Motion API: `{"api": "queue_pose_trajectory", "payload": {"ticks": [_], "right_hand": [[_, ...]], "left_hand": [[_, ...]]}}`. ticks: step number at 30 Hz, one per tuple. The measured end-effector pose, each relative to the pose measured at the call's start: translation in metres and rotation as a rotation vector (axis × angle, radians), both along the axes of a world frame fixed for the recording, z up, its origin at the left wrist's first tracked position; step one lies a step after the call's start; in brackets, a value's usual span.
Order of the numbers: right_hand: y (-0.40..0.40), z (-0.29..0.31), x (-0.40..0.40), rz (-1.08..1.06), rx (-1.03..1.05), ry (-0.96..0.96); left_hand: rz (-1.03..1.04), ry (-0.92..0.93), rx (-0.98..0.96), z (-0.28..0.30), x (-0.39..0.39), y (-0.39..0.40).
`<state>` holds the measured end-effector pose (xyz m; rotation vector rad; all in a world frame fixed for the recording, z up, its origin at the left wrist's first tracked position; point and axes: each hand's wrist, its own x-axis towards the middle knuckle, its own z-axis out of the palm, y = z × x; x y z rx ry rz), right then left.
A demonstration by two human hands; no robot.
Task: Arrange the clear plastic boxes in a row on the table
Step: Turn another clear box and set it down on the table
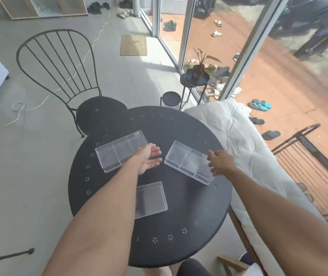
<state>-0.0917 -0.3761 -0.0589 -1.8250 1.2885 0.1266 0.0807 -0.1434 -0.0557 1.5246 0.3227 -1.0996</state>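
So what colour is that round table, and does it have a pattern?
Black round table, with small flower-shaped hole clusters around its rim, seen in the head view.

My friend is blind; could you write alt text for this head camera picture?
Two bare hands, left hand and right hand, reach open over a round black table holding three clear plastic boxes, not yet in a row.
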Motion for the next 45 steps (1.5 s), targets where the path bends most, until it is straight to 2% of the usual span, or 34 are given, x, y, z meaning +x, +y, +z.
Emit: {"api": "queue_pose_trajectory", "payload": {"ticks": [4, 6, 9, 12, 17, 22, 28, 31, 34, 37, 42, 45], "right_hand": [[-0.021, -0.011, -0.016, -0.096, -0.044, 0.056], [-0.03, -0.018, -0.022, -0.153, -0.003, 0.071], [-0.04, -0.03, -0.026, -0.291, 0.257, 0.061], [-0.043, -0.04, -0.028, -0.316, 0.495, 0.07], [-0.047, -0.051, -0.022, -0.314, 0.66, 0.093], [-0.055, -0.043, -0.012, -0.206, 0.601, 0.091], [-0.064, -0.03, -0.001, -0.24, 0.286, -0.107], [-0.053, -0.027, -0.003, -0.267, 0.25, -0.228], [-0.043, -0.031, -0.011, -0.25, 0.272, -0.305], [-0.04, -0.037, -0.015, -0.325, 0.354, -0.337], [-0.047, -0.038, -0.017, -0.376, 0.469, -0.099], [-0.052, -0.033, -0.018, -0.342, 0.575, -0.075]], "left_hand": [[-0.126, -0.033, 0.079, -0.005, 0.01, -0.037], [-0.19, -0.088, 0.154, -0.009, 0.014, -0.051], [-0.265, -0.136, 0.226, -0.014, 0.019, -0.065], [-0.314, -0.085, 0.27, -0.019, 0.021, -0.078], [-0.392, -0.016, 0.352, -0.026, 0.022, -0.095], [-0.396, 0.012, 0.388, -0.03, 0.026, -0.091], [-0.258, 0.072, 0.142, -0.028, 0.034, -0.077], [-0.237, 0.024, 0.077, -0.027, 0.029, -0.071], [-0.178, -0.033, 0.037, -0.032, 0.022, -0.065], [-0.146, -0.06, 0.041, -0.036, 0.019, -0.062], [-0.209, 0.013, 0.233, -0.036, 0.016, -0.06], [-0.238, 0.063, 0.228, -0.033, 0.013, -0.059]]}}
